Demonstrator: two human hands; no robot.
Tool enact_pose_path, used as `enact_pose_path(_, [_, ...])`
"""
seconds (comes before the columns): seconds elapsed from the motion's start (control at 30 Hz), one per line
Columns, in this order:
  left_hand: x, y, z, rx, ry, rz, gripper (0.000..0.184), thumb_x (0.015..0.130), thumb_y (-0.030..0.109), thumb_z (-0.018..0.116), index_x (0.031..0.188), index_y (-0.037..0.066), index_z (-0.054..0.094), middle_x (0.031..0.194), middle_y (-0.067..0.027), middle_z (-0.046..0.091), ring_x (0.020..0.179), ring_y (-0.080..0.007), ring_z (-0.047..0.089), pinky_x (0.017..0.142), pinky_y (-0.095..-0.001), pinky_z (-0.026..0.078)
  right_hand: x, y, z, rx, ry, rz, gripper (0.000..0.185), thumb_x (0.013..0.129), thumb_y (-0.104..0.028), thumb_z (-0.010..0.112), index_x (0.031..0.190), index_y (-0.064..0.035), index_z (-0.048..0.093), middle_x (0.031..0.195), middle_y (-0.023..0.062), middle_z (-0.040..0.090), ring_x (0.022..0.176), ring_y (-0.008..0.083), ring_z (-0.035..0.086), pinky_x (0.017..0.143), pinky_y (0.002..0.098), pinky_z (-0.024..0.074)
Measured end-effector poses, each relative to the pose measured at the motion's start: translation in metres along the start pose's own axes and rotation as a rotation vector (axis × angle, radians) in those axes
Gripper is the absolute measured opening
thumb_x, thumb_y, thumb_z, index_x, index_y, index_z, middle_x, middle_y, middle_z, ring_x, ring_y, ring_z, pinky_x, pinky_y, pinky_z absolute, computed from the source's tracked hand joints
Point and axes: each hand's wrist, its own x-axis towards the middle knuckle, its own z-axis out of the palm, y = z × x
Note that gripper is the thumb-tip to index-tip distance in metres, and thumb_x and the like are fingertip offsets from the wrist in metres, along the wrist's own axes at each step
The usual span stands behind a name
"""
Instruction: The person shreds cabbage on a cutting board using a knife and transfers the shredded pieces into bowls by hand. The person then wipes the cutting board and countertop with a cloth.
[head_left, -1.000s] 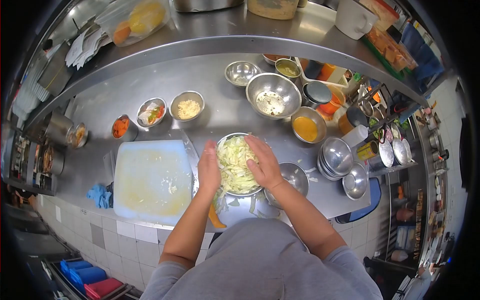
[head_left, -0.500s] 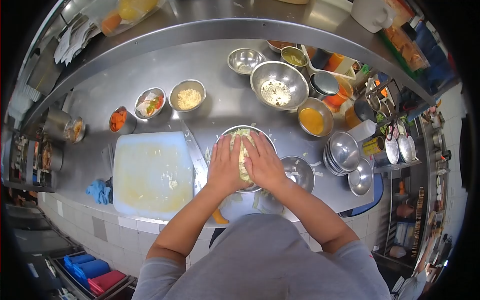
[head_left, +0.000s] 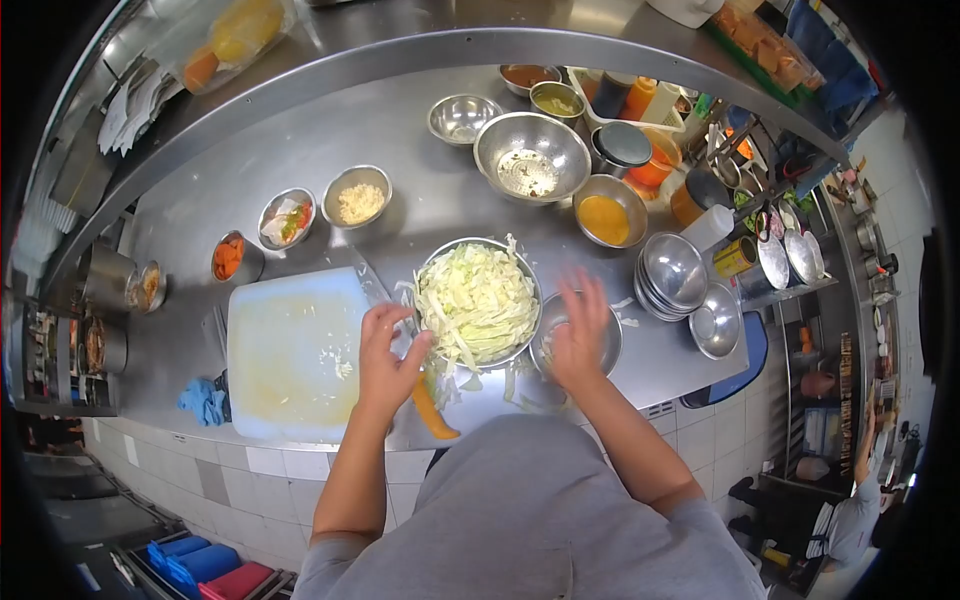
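Observation:
Shredded cabbage [head_left: 478,300] is heaped above the rim of a metal bowl [head_left: 537,290] in front of me. My left hand [head_left: 391,352] is at the bowl's left side, fingers bent and apart, holding nothing; whether a fingertip touches the rim I cannot tell. On the right, my right hand [head_left: 580,335] hovers over a second metal bowl [head_left: 605,352], its fingers spread, slightly blurred, and holding nothing. A knife with a yellow handle [head_left: 432,408] lies between the cabbage bowl and a white cutting board [head_left: 290,350]; my left hand hides part of its blade.
Beyond are bowls of chopped garlic-like bits [head_left: 360,203], mixed cut vegetables [head_left: 289,219] and yellow liquid [head_left: 604,220], plus a perforated bowl [head_left: 532,157]. Stacked metal bowls [head_left: 672,272] stand right. A shelf edge [head_left: 470,40] crosses the far side. Another person [head_left: 850,520] is at far right.
Both hands have lifted off the cabbage and moved apart, left hand to the left and right hand to the right. The heaped cabbage is now uncovered. The view has shifted slightly.

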Motion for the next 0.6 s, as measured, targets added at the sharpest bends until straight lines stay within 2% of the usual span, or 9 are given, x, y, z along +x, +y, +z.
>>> enact_pose_path(0.03, [-0.009, -0.018, 0.001, 0.000, -0.004, -0.005, 0.068, 0.094, 0.026, 0.084, 0.153, 0.004, 0.056, 0.155, -0.0233, 0.054, 0.140, -0.0360, 0.059, 0.108, -0.0411, 0.054, -0.018, 0.009, -0.010, -0.026, 0.039, 0.018, 0.061, 0.096, -0.019, 0.057, 0.156, -0.0080, 0.056, 0.168, 0.0278, 0.039, 0.156, 0.0541, 0.027, 0.127, 0.0652, 0.0221])
enact_pose_path(0.1, [-0.021, -0.059, 0.013, -0.317, -0.033, -0.312, 0.064, 0.098, 0.027, 0.081, 0.149, 0.002, 0.053, 0.134, -0.0191, 0.068, 0.116, -0.0301, 0.074, 0.087, -0.0355, 0.062, -0.060, 0.022, -0.029, -0.054, 0.071, 0.039, 0.059, 0.096, -0.022, 0.060, 0.154, -0.0081, 0.058, 0.167, 0.0289, 0.039, 0.155, 0.0537, 0.029, 0.127, 0.0652, 0.0231])
enact_pose_path(0.13, [-0.021, -0.047, 0.011, -0.319, -0.035, -0.314, 0.064, 0.098, 0.027, 0.081, 0.149, 0.002, 0.053, 0.134, -0.0191, 0.068, 0.116, -0.0301, 0.074, 0.087, -0.0355, 0.062, -0.082, 0.028, -0.037, -0.122, 0.055, 0.035, 0.056, 0.096, -0.024, 0.065, 0.150, -0.0108, 0.063, 0.166, 0.0295, 0.040, 0.154, 0.0536, 0.029, 0.126, 0.0656, 0.0234])
enact_pose_path(0.2, [-0.013, -0.006, 0.010, -0.759, -0.174, -0.742, 0.064, 0.103, 0.025, 0.070, 0.155, 0.001, 0.041, 0.121, -0.0201, 0.073, 0.094, -0.0313, 0.079, 0.077, -0.0353, 0.065, -0.107, 0.027, -0.046, -0.200, 0.043, 0.034, 0.053, 0.095, -0.025, 0.069, 0.146, -0.0136, 0.067, 0.165, 0.0302, 0.040, 0.154, 0.0535, 0.029, 0.126, 0.0661, 0.0237])
enact_pose_path(0.3, [-0.003, 0.003, 0.032, -0.982, -0.301, -0.826, 0.069, 0.104, 0.019, 0.057, 0.162, -0.001, 0.025, 0.124, -0.0260, 0.070, 0.090, -0.0345, 0.080, 0.077, -0.0398, 0.068, -0.128, 0.034, -0.050, -0.362, -0.090, 0.081, 0.038, 0.090, -0.019, 0.079, 0.127, -0.0167, 0.078, 0.165, 0.0299, 0.040, 0.152, 0.0512, 0.035, 0.125, 0.0601, 0.0293])
enact_pose_path(0.33, [0.000, 0.010, 0.041, -0.924, -0.228, -0.801, 0.058, 0.103, 0.018, 0.044, 0.156, 0.001, 0.030, 0.114, -0.0253, 0.076, 0.085, -0.0330, 0.081, 0.071, -0.0376, 0.066, -0.137, 0.052, -0.044, -0.234, -0.101, 0.148, 0.032, 0.086, -0.011, 0.081, 0.118, -0.0159, 0.079, 0.164, 0.0282, 0.042, 0.149, 0.0486, 0.041, 0.122, 0.0551, 0.0363])
enact_pose_path(0.47, [0.016, 0.033, 0.048, -0.840, -0.180, -0.771, 0.052, 0.104, 0.020, 0.047, 0.151, -0.001, 0.039, 0.111, -0.0246, 0.076, 0.082, -0.0322, 0.081, 0.069, -0.0369, 0.066, -0.151, 0.065, -0.061, 0.167, -0.096, 0.389, 0.027, 0.081, 0.007, 0.080, 0.101, -0.0105, 0.077, 0.161, 0.0212, 0.050, 0.138, 0.0412, 0.058, 0.106, 0.0422, 0.0531])
enact_pose_path(0.57, [0.030, 0.012, 0.054, -0.832, -0.201, -0.731, 0.067, 0.105, 0.021, 0.054, 0.160, -0.006, 0.029, 0.120, -0.0290, 0.072, 0.084, -0.0338, 0.080, 0.067, -0.0354, 0.066, -0.164, 0.065, -0.098, -0.003, -0.023, 0.259, 0.028, 0.081, 0.010, 0.077, 0.101, -0.0098, 0.076, 0.156, 0.0177, 0.055, 0.136, 0.0395, 0.061, 0.101, 0.0408, 0.0554])
enact_pose_path(0.6, [0.026, 0.010, 0.056, -0.801, -0.141, -0.710, 0.060, 0.109, 0.033, 0.057, 0.152, -0.006, 0.041, 0.120, -0.0258, 0.073, 0.091, -0.0305, 0.079, 0.073, -0.0341, 0.064, -0.172, 0.066, -0.111, -0.037, -0.024, 0.305, 0.028, 0.081, 0.011, 0.076, 0.101, -0.0089, 0.075, 0.153, 0.0181, 0.058, 0.136, 0.0400, 0.060, 0.102, 0.0415, 0.0547])
